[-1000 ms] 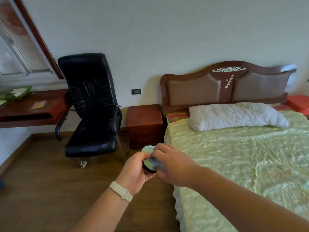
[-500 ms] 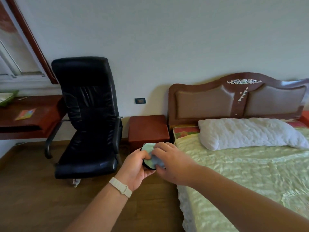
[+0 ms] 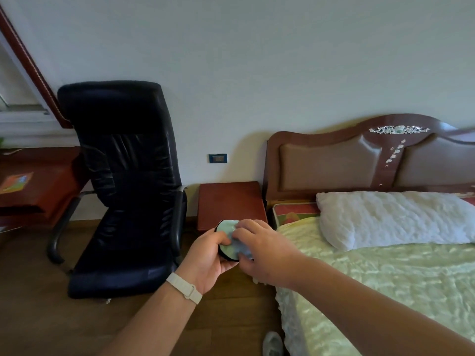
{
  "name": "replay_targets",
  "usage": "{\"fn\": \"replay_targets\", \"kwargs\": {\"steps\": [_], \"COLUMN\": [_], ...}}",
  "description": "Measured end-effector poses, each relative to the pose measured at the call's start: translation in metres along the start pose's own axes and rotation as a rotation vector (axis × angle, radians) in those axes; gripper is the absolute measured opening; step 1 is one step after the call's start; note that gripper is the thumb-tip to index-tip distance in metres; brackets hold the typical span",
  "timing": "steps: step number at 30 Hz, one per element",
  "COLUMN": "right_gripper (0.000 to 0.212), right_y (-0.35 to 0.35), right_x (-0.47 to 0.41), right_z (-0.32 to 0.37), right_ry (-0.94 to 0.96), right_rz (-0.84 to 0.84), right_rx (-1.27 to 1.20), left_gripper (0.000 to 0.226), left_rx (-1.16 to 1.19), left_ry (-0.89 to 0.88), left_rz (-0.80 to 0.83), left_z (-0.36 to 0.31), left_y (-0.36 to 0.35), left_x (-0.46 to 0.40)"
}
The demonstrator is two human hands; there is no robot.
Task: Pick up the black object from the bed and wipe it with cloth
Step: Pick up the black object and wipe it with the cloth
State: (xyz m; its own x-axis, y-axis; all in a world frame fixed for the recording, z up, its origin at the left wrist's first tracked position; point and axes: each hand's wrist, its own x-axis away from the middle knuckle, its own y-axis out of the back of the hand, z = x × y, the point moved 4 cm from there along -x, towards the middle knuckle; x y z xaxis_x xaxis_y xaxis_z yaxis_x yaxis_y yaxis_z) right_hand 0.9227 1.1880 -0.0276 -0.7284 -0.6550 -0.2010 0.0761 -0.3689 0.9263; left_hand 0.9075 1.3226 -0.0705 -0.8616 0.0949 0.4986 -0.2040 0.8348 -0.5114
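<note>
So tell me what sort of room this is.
Most likely a bedroom. A bed with a padded headboard and a white pillow stands by the wall, with a nightstand beside it.

The chair [image 3: 123,191] stands left of the nightstand [image 3: 231,204], with the desk [image 3: 36,186] at its own left. The bed [image 3: 385,278] lies right of the nightstand — headboard [image 3: 359,160] against the wall, pillow [image 3: 393,219] at the bed's head edge. A shoe [image 3: 273,344] sits on the floor beside the bed's near left edge.
</note>
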Motion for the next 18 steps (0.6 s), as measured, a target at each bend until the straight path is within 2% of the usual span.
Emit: {"fn": "replay_targets", "kwargs": {"steps": [7,12,18], "right_gripper": [0.041,0.042,0.044], "right_y": [-0.012,0.005,0.021], "right_x": [-0.072,-0.121,-0.178], "right_z": [-0.086,-0.165,-0.242], "right_ry": [0.0,-0.013,0.021], "right_rz": [0.048,0.073,0.088], "right_rx": [-0.029,-0.041,-0.056], "left_gripper": [0.041,0.043,0.039], "left_rx": [-0.025,-0.032,-0.033], "left_ry": [0.013,0.064,0.03], "left_rz": [-0.062,-0.082,-0.118], "left_z": [-0.032,-0.059,-0.095], "left_y": [-0.015,-0.055,-0.096], "left_x": [-0.101,-0.182,-0.256]}}
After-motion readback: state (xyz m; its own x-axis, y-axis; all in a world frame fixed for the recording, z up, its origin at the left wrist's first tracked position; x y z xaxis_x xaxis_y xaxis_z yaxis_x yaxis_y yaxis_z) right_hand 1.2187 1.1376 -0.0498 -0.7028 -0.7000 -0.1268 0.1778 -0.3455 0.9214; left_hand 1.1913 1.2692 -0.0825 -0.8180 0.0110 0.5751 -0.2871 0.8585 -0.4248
